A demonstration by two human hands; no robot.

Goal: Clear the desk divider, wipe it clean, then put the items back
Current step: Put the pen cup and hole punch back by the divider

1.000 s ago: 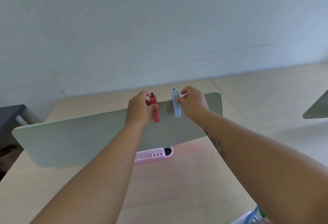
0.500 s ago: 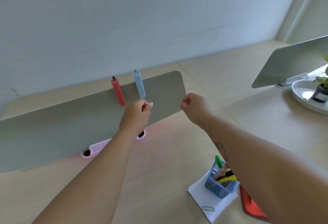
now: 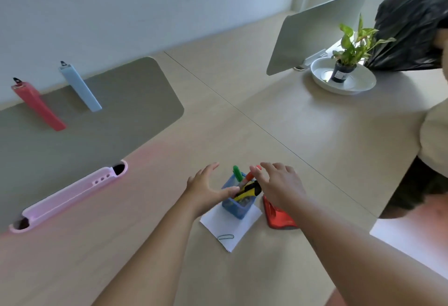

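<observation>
An office: a long pale wood tabletop (image 3: 278, 121) carries a low grey desk divider (image 3: 97, 124) at the left and a second divider (image 3: 315, 31) far right, with a blue pen pot (image 3: 236, 208), clipped paper (image 3: 228, 229) and a potted plant (image 3: 351, 44).

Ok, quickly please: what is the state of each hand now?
Left hand: open, fingers spread, beside the blue pen holder.
Right hand: open, above the holder, holding nothing.

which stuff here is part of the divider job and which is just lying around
Job: grey desk divider; red clip and pale blue clip hung on it; pink tray at its foot; blue mesh pen cup, with left hand and right hand open either side.
Lying about: potted plant in white bowl; black plastic bag; second divider.
</observation>
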